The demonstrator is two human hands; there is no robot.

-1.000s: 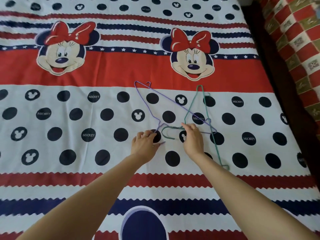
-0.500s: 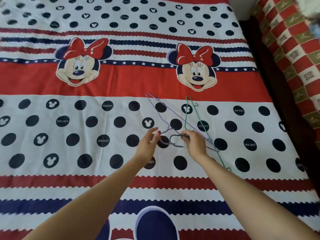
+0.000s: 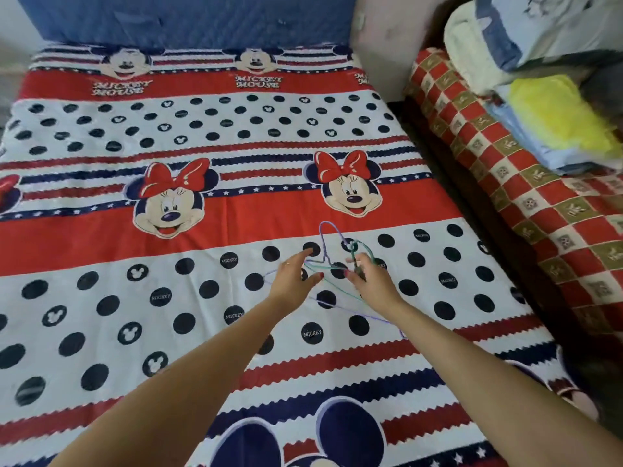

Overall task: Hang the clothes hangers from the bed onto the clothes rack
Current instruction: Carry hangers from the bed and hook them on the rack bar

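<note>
Two thin wire hangers are lifted off the bed, which has a Mickey Mouse sheet. The purple hanger has its hook pointing up and one arm running down to the right under my wrist. The green hanger crosses it, its hook just above my right hand. That hand pinches both hangers near their necks. My left hand has its fingers spread and straight beside the purple wire, holding nothing. No clothes rack is in view.
A dark gap runs along the bed's right side. Beyond it is a second mattress with a red checked cover, carrying a pile of folded bedding. A blue headboard closes off the far end.
My right hand has raised both hangers off the sheet, and their hooks have turned upward. My left hand has let go and opened. The view has tilted up to show the headboard.
</note>
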